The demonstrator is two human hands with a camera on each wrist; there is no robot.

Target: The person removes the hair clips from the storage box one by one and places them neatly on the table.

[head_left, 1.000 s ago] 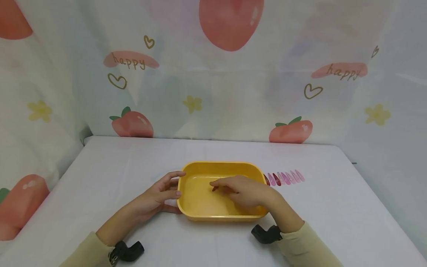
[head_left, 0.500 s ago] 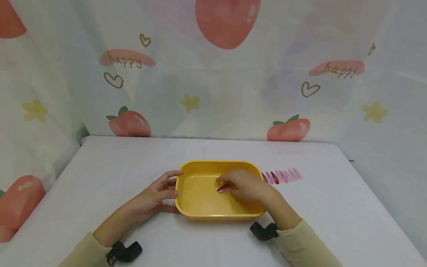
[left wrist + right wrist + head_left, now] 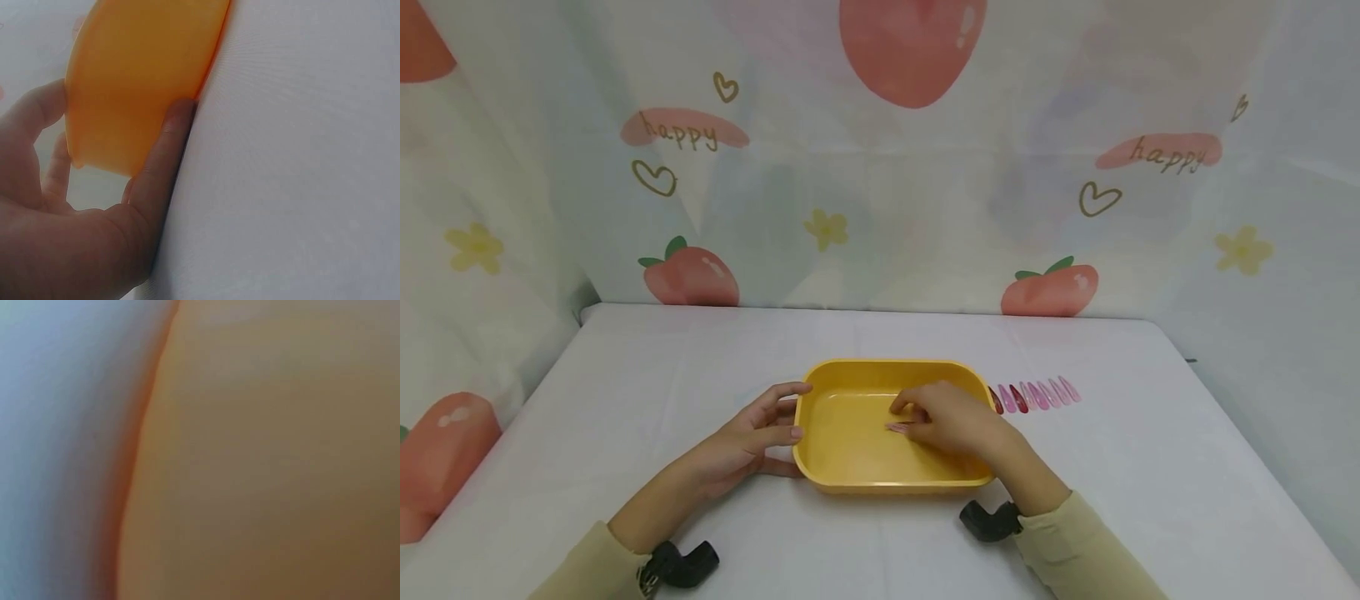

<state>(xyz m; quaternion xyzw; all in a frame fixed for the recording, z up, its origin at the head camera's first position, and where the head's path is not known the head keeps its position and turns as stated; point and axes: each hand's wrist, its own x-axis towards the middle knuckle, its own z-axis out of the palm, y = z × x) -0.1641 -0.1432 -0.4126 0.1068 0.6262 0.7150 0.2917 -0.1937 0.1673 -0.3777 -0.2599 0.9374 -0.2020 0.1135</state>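
A yellow tray (image 3: 850,450) stands on the white table. My left hand (image 3: 756,437) holds its left end, fingertips at the rim. In the left wrist view, my left hand (image 3: 94,231) has its fingers spread round the tray's end wall (image 3: 144,81). My right hand (image 3: 951,421) is low inside the tray's right half and pinches a pink snap hair clip (image 3: 897,427) whose tip sticks out by the thumb; the palm side is hidden. The blurred tray wall (image 3: 269,462) fills most of the right wrist view.
A row of several pink and dark red snap hair clips (image 3: 1041,395) lies just right of the tray. Black wrist mounts (image 3: 685,565) sit by both sleeves. A fabric backdrop (image 3: 910,183) with printed fruit closes off the back of the table.
My right hand has shifted slightly right and lower within the tray. A dark red clip showed at its fingertips before; now a pink one shows. My left hand stays at the tray's end.
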